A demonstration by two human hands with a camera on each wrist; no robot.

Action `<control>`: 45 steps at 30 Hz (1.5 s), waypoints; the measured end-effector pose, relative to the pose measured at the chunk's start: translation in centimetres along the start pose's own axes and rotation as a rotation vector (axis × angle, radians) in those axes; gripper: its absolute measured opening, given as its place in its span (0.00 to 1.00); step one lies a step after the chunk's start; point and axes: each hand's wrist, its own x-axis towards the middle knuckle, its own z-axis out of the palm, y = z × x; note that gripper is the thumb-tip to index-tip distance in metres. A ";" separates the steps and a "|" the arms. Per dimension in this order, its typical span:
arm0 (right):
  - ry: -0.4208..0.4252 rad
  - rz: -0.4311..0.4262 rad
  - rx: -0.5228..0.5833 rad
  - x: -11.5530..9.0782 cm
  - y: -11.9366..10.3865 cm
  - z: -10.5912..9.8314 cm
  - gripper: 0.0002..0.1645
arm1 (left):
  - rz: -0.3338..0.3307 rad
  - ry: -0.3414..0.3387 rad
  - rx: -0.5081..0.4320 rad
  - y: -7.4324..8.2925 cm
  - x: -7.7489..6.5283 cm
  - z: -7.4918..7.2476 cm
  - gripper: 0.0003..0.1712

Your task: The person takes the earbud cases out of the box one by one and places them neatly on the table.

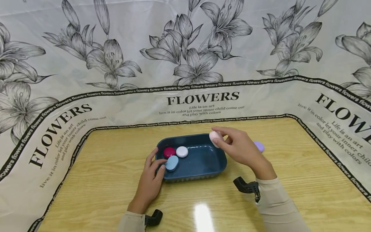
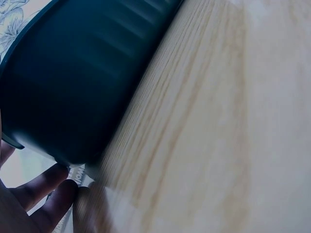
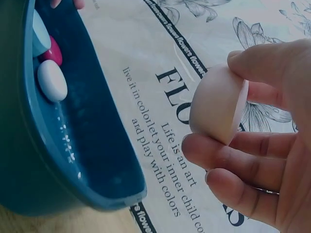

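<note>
A dark blue plastic tub (image 1: 200,162) stands on the table, with a crimson rounded disc (image 1: 169,152), a white one (image 1: 182,151) and a light blue one (image 1: 172,163) near its left end. My left hand (image 1: 149,180) is at that end, its relaxed fingers touching the wall and rim, one fingertip beside the light blue disc. Above the right rim, my right hand (image 1: 239,146) pinches a thick pale pink disc (image 3: 216,104) between thumb and fingers. It has one flat face and a rounded edge. Behind this hand a purple disc (image 1: 259,146) lies partly hidden.
The wooden table (image 1: 101,180) extends around the tub. A white cloth (image 1: 130,109) with flower drawings and lettering stands along the back and sides. Black wrist mounts (image 1: 244,186) sit on both sleeves.
</note>
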 end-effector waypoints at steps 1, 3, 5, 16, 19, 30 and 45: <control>0.004 -0.002 -0.001 0.0 0.1 -0.1 0.26 | 0.001 0.000 -0.002 0.0 0.0 0.0 0.14; 0.008 -0.005 -0.005 -0.1 0.3 -0.2 0.25 | 0.002 0.002 -0.002 0.0 0.1 0.0 0.14; 0.008 -0.002 -0.007 -0.2 0.5 -0.3 0.25 | 0.006 0.003 -0.002 -0.1 0.1 0.0 0.14; 0.023 0.014 -0.025 -0.9 1.5 -1.3 0.25 | 0.017 0.000 -0.002 0.2 0.3 0.0 0.14; 0.022 0.032 -0.036 -1.2 1.9 -1.7 0.26 | 0.009 -0.003 0.000 0.2 0.3 0.0 0.14; -0.016 0.056 -0.106 -2.2 3.7 -2.5 0.27 | 0.008 -0.001 -0.014 0.2 0.2 -0.1 0.14; -0.075 0.094 -0.196 -4.3 5.3 -3.7 0.33 | 0.015 0.009 -0.004 -0.3 0.1 0.1 0.14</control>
